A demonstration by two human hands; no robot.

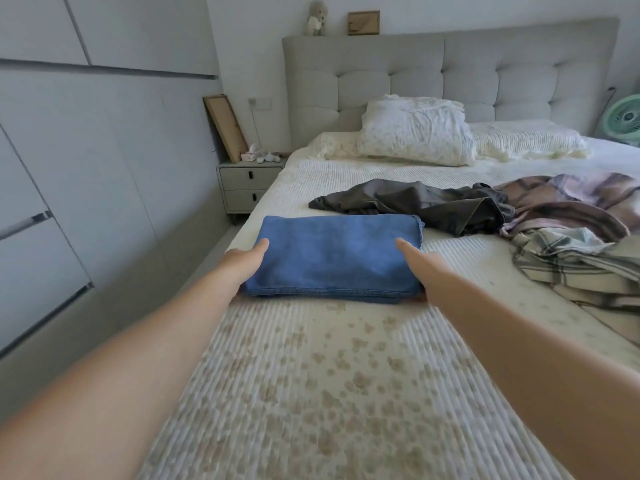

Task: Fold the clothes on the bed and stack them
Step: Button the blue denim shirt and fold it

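Bed (311, 393), frame centre: left hand (242, 261) and right hand (420, 263) grip folded jeans (332, 258) by both ends; lifting level should keep folds intact.

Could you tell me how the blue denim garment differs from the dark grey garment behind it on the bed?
The blue denim garment is folded into a neat rectangle; the dark grey garment lies spread out and crumpled. The left hand and right hand grip the ends of the blue denim garment, thumbs on top, while nothing touches the dark grey garment. The blue one lies nearer the person. Both rest on the bed.
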